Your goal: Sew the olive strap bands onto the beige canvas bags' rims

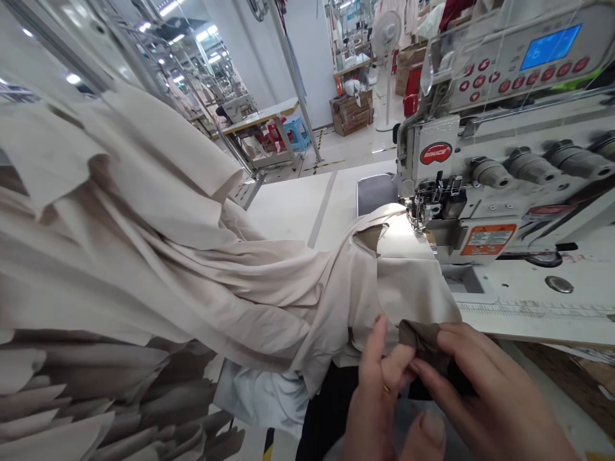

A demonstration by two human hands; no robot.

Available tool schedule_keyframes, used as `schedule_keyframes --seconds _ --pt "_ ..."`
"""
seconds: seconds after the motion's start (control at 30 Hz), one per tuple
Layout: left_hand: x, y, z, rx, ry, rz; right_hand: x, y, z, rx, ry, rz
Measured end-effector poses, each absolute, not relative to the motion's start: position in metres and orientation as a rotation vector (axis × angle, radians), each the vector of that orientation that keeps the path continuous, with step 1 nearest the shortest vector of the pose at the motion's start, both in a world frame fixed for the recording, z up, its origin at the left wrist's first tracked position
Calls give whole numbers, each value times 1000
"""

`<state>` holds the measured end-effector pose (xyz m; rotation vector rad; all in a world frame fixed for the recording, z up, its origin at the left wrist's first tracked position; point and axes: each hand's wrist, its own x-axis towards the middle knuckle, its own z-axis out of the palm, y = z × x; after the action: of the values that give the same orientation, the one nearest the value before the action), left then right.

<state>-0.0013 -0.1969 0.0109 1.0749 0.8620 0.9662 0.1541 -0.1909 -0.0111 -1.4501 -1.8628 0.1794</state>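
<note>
My left hand, with a ring on one finger, and my right hand pinch a dark taupe fabric piece between their fingers at the bottom of the view. This piece joins a large beige cloth garment that drapes across the table and spreads to the left. The garment's far edge runs under the presser foot of a white overlock sewing machine with a red BRUCE badge. A small dark-lined opening shows in the cloth near the foot. Both hands are a short way in front of the machine.
A stack of beige cut pieces lies at the lower left. The white sewing table extends behind the cloth. The machine's blue display panel sits at the upper right. Further back stand a floor fan, a cardboard box and a blue stool.
</note>
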Motion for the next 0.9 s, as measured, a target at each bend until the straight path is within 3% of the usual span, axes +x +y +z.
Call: schedule_keyframes --seconds 0.13,0.27,0.37,0.47,0.57,0.73,0.9 --pt "-18 -186 13 1413 944 793 153 -195 -14 -1446 -1625 523" --pt "-29 -156 15 1669 985 810 160 -195 -1 -1307 -1154 1696" --pt "-31 -139 21 2095 946 861 166 -196 7 -1090 -871 2163" --pt "-26 -136 26 2103 669 756 170 -197 9 -1106 -722 2237" --pt "-19 -137 25 1820 547 404 173 -197 11 -1186 -748 2265" --pt "-18 -132 21 1463 613 -4 182 -200 12 -1348 -953 2217" --pt "-20 -135 30 1467 781 -42 188 -208 2 -1476 -1197 1954"
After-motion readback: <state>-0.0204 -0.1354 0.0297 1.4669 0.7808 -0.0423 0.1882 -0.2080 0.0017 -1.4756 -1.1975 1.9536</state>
